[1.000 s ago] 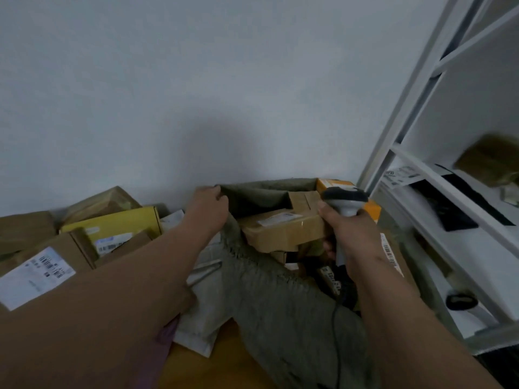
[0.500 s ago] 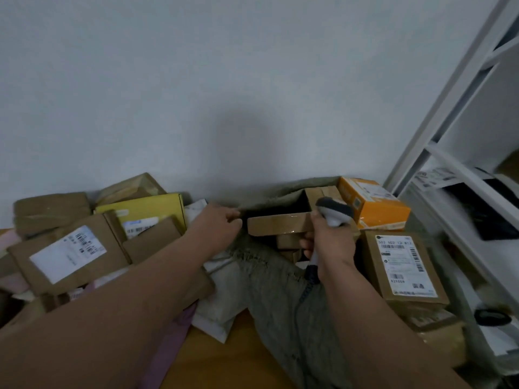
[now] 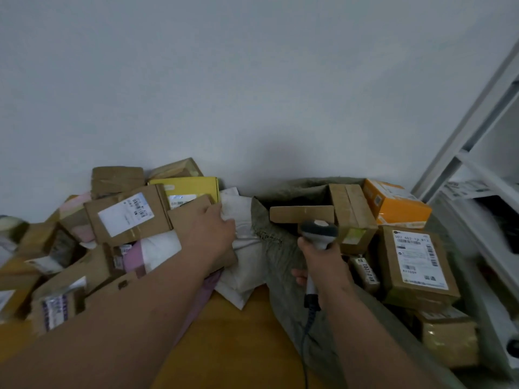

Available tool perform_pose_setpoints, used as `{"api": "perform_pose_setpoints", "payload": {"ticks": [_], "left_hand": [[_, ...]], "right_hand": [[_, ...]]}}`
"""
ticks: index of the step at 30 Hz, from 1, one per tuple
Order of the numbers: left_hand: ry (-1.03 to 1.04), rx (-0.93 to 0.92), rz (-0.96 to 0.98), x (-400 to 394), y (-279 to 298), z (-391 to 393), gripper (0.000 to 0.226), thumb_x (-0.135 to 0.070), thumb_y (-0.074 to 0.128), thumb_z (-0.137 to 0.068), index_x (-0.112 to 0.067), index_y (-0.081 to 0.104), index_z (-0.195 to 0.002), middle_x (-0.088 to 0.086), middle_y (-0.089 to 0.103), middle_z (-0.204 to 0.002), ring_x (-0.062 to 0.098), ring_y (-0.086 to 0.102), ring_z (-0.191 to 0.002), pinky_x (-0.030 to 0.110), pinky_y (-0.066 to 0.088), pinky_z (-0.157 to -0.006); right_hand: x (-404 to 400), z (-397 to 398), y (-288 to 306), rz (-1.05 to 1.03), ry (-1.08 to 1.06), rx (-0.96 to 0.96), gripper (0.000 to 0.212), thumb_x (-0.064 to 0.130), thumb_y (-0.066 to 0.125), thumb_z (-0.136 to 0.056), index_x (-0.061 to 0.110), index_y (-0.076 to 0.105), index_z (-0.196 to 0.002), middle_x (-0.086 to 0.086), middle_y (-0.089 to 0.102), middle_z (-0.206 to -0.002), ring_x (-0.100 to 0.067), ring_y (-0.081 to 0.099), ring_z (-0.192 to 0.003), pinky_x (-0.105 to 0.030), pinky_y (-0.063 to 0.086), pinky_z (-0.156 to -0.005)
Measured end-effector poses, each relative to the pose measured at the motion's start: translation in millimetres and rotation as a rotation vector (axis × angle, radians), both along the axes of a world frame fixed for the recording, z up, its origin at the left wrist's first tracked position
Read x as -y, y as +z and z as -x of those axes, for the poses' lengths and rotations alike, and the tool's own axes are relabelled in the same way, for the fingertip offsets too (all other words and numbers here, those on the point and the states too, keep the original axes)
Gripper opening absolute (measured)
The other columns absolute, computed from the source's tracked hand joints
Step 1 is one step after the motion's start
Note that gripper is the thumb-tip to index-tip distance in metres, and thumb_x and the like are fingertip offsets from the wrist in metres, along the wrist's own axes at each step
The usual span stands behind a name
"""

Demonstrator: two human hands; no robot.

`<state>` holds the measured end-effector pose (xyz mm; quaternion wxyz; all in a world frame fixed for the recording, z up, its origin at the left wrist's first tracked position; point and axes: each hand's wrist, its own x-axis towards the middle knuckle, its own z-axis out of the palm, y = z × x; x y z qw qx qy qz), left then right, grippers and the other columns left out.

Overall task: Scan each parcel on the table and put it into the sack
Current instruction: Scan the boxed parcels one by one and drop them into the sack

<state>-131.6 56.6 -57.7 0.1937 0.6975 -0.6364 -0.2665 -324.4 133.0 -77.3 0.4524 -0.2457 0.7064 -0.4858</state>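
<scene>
A grey-green sack (image 3: 280, 256) lies open on the wooden table (image 3: 238, 332), with a flat brown box (image 3: 300, 214) and a taller brown box (image 3: 351, 211) in its mouth. My right hand (image 3: 323, 262) grips a grey barcode scanner (image 3: 318, 231) just in front of the sack's mouth, its cable hanging down. My left hand (image 3: 213, 231) reaches over a plain brown box (image 3: 191, 211) and touches a white mailer bag (image 3: 244, 270) beside the sack's left edge. Whether its fingers hold anything is hidden.
A heap of parcels fills the left side: a labelled brown box (image 3: 126, 217), a yellow box (image 3: 191, 189), pink mailers (image 3: 134, 254). An orange box (image 3: 398, 206) and a labelled brown box (image 3: 415, 262) sit right of the sack. A white shelf unit (image 3: 477, 192) stands at far right.
My left hand has let go of the sack's rim and moved left onto the white mailer. My right hand has drawn the scanner back from the flat box. The view has swung left.
</scene>
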Motion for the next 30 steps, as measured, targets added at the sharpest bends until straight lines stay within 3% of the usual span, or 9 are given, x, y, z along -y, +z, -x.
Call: {"api": "perform_pose_setpoints", "payload": {"ticks": [4, 8, 13, 16, 19, 22, 24, 28, 30], "left_hand": [[0.050, -0.050, -0.014, -29, -10, -21, 0.049, -0.031, 0.051, -0.093, -0.018, 0.047, -0.140, 0.008, 0.041, -0.145, 0.031, 0.041, -0.131, 0.047, 0.035, -0.109], [0.048, -0.070, -0.015, -37, -16, -42, 0.048, -0.036, 0.052, -0.091, -0.019, 0.053, -0.136, 0.010, 0.045, -0.145, 0.031, 0.045, -0.130, 0.047, 0.038, -0.108], [0.003, -0.108, 0.007, -49, -17, -75, 0.042, -0.034, 0.054, -0.094, -0.021, 0.056, -0.133, 0.009, 0.050, -0.140, 0.030, 0.048, -0.127, 0.047, 0.041, -0.105], [-0.002, -0.162, 0.035, -61, -16, -112, 0.041, -0.030, 0.055, -0.095, -0.015, 0.056, -0.133, 0.011, 0.052, -0.139, 0.030, 0.051, -0.124, 0.045, 0.043, -0.104], [-0.004, -0.162, 0.040, -74, -23, -158, 0.041, -0.027, 0.053, -0.097, -0.014, 0.055, -0.135, 0.009, 0.051, -0.142, 0.028, 0.050, -0.126, 0.041, 0.041, -0.106], [0.051, -0.185, -0.003, -85, -30, -199, 0.040, -0.023, 0.053, -0.097, -0.009, 0.055, -0.134, 0.013, 0.057, -0.134, 0.028, 0.057, -0.115, 0.039, 0.050, -0.094], [0.125, -0.245, -0.034, -89, -32, -224, 0.038, -0.017, 0.057, -0.094, -0.006, 0.057, -0.130, 0.014, 0.061, -0.125, 0.031, 0.060, -0.110, 0.032, 0.052, -0.079], [0.232, -0.247, -0.061, -98, -39, -272, 0.041, -0.018, 0.058, -0.094, -0.008, 0.054, -0.133, 0.012, 0.059, -0.130, 0.031, 0.058, -0.116, 0.033, 0.047, -0.088], [0.271, -0.234, -0.092, -105, -44, -286, 0.042, -0.024, 0.054, -0.097, -0.011, 0.051, -0.137, 0.010, 0.059, -0.128, 0.026, 0.060, -0.104, 0.030, 0.047, -0.076]], "right_hand": [[-21, -27, -5, -0.003, 0.065, -0.092, 0.040, 0.044, 0.073, -0.083, 0.017, 0.051, -0.103, -0.010, 0.065, -0.091, -0.036, 0.071, -0.079, -0.051, 0.061, -0.072], [-43, -57, -7, 0.037, 0.098, -0.159, 0.036, 0.037, 0.072, -0.088, 0.017, 0.052, -0.109, -0.006, 0.066, -0.090, -0.020, 0.070, -0.066, -0.029, 0.058, -0.058], [-63, -96, -13, -0.021, 0.207, -0.214, 0.024, 0.034, 0.072, -0.085, 0.023, 0.055, -0.099, -0.005, 0.067, -0.096, -0.029, 0.072, -0.086, -0.049, 0.061, -0.079], [-73, -125, -11, 0.007, 0.123, -0.238, 0.022, 0.035, 0.071, -0.084, 0.025, 0.053, -0.093, -0.006, 0.069, -0.089, -0.028, 0.072, -0.081, -0.050, 0.060, -0.078], [-79, -160, -9, 0.092, 0.030, -0.305, 0.025, 0.038, 0.069, -0.087, 0.026, 0.051, -0.099, -0.001, 0.067, -0.088, -0.022, 0.068, -0.080, -0.038, 0.055, -0.073], [-82, -198, -6, 0.176, 0.051, -0.243, 0.020, 0.033, 0.070, -0.089, 0.033, 0.050, -0.094, 0.003, 0.066, -0.087, -0.026, 0.070, -0.082, -0.041, 0.057, -0.073], [-83, -224, -8, 0.143, 0.095, -0.189, 0.022, 0.030, 0.070, -0.090, 0.026, 0.052, -0.102, 0.002, 0.065, -0.083, -0.021, 0.068, -0.072, -0.039, 0.057, -0.065], [-81, -266, -27, 0.053, 0.144, -0.115, 0.029, 0.033, 0.071, -0.087, 0.017, 0.056, -0.105, -0.013, 0.070, -0.089, -0.037, 0.071, -0.078, -0.059, 0.058, -0.073], [-80, -279, -34, 0.045, 0.169, -0.091, 0.019, 0.029, 0.070, -0.089, 0.018, 0.058, -0.099, -0.019, 0.070, -0.085, -0.041, 0.070, -0.073, -0.054, 0.059, -0.067]]}}
